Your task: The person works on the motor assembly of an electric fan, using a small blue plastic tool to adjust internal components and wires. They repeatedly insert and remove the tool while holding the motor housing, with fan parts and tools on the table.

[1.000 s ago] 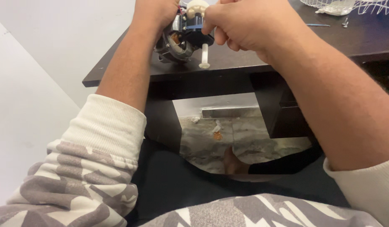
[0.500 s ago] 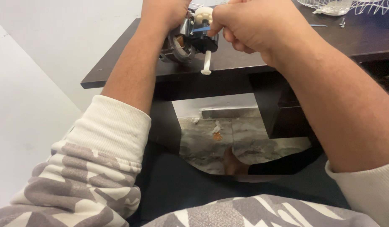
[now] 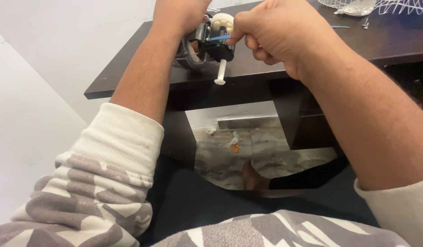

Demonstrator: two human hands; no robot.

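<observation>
Sleeves: nearest the camera, grey-and-cream patterned sleeves point(image 3: 106, 192) pushed up off both forearms.
Floor: below the counter, mottled grey floor point(image 3: 266, 155) with small scraps and an orange speck.
Counter: dark brown counter point(image 3: 143, 59), its front edge running under both hands.
Motor assembly: a small black-and-metal motor assembly point(image 3: 207, 45) sits at the counter's front edge, a white shaft point(image 3: 220, 73) sticking out toward the camera, a white gear wheel point(image 3: 221, 22) on top.
Left hand: left hand point(image 3: 179, 13) closed around the assembly's far side, mostly cut off by the frame.
Right hand: right hand point(image 3: 271, 34) fisted, apparently pinching a thin blue strip point(image 3: 219, 37) at the assembly; the fingertips are hidden.
Far right: white wire mesh point(image 3: 394, 5) lies on the counter, well apart.
</observation>
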